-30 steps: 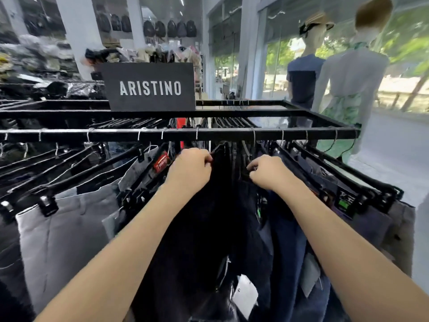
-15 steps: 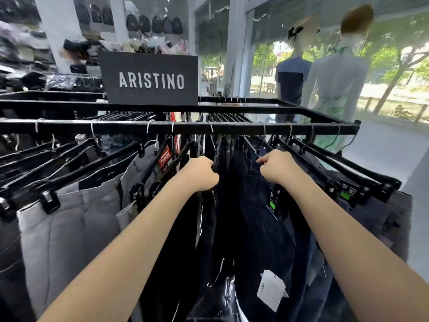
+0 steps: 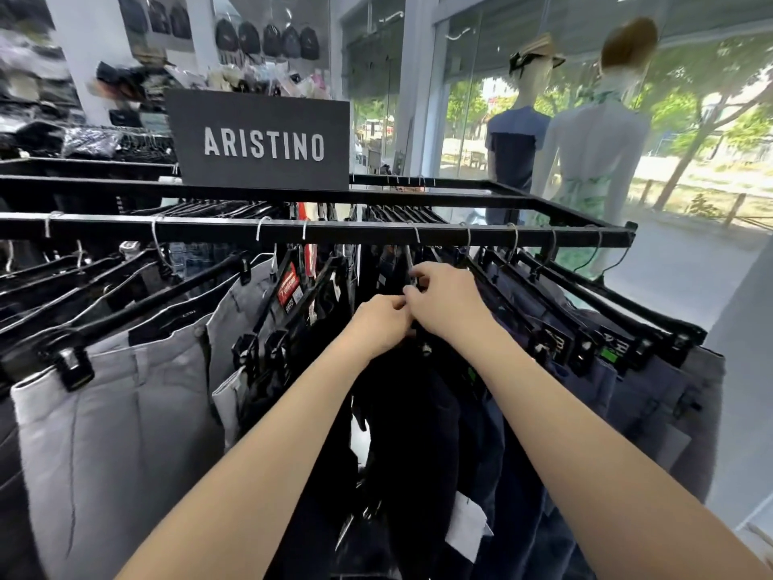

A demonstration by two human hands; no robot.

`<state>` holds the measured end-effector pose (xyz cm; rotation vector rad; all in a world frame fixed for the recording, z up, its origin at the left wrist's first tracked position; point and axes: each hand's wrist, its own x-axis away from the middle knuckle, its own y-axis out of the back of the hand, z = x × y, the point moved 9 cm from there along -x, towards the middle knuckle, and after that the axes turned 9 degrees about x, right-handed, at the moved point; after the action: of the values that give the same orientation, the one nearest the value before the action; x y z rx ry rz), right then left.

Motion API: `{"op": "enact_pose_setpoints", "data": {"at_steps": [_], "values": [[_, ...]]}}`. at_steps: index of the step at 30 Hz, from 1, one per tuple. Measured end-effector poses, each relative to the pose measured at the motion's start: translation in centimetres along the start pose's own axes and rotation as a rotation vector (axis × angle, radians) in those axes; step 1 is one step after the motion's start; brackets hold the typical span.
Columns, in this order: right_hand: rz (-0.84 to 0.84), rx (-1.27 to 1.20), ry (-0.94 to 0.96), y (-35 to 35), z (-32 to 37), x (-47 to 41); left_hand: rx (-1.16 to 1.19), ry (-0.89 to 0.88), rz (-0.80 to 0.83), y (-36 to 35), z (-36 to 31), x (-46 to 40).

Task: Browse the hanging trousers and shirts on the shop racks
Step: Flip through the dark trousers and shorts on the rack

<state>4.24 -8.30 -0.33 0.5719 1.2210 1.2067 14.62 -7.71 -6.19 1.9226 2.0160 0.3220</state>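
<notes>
Left hand [image 3: 382, 324]: reaching in under the front rail, fingers curling on the top of a dark pair of trousers [image 3: 401, 433], grip clamped there.
Right hand [image 3: 445, 301]: touching the left hand, fingers pinching a hanger [image 3: 412, 267] just below the rail, grip clamped on it.
Dark trousers: hanging at the middle of the front rail, between the grey pairs and the navy pairs.
Grey trousers [image 3: 113, 433]: hanging on clip hangers toward the left end of the front rail.
Navy trousers [image 3: 619, 395]: hanging toward the right end.
Rack [image 3: 334, 233]: black, carrying an ARISTINO sign [image 3: 259, 140] on its back rail.
Mannequins [image 3: 585, 152]: standing beyond the rack's right corner, by the window.
</notes>
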Motion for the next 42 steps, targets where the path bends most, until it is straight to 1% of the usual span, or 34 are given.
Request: {"op": "enact_pose_setpoints", "data": {"at_steps": [2,4,7,11,15,22,27,31,35,39,40,42], "values": [[0.106,0.010,0.015,-1.6,0.6,0.0,0.101,0.019,-0.039,1.0,1.1,-0.3],[0.134,-0.002,0.005,-2.2,0.2,0.1,0.149,0.027,-0.089,2.2,2.2,-0.4],[0.158,-0.180,-0.095,-2.4,-1.3,0.0,0.145,0.005,-0.148,3.7,2.8,-0.3],[0.201,-0.272,-0.174,-2.2,-2.8,-0.2,0.186,0.104,-0.067,3.6,4.1,0.1],[0.211,-0.345,-0.249,-2.2,-3.9,-0.2,0.159,0.114,-0.050,4.0,4.9,0.4],[0.227,-0.395,-0.241,-2.0,-3.4,0.1,0.150,0.136,0.010,2.9,4.8,0.6],[0.260,-0.447,-0.217,-2.2,-3.9,-0.1,0.147,0.166,0.025,2.9,5.2,0.5],[0.256,-0.467,-0.215,-2.7,-3.8,-0.3,0.168,0.143,0.057,2.6,4.5,0.6],[0.289,-0.462,-0.227,-3.2,-3.6,-0.6,0.171,0.111,0.089,1.9,4.1,0.2],[0.416,-0.619,-0.349,-4.2,-3.2,-0.2,0.213,0.128,0.068,1.7,4.0,-0.1],[0.431,-0.654,-0.383,-4.3,-2.9,-0.1,0.241,0.142,0.065,1.6,4.1,-0.1],[0.401,-0.700,-0.437,-4.4,-2.6,-0.3,0.334,0.166,0.057,1.3,4.2,-0.1]]}}
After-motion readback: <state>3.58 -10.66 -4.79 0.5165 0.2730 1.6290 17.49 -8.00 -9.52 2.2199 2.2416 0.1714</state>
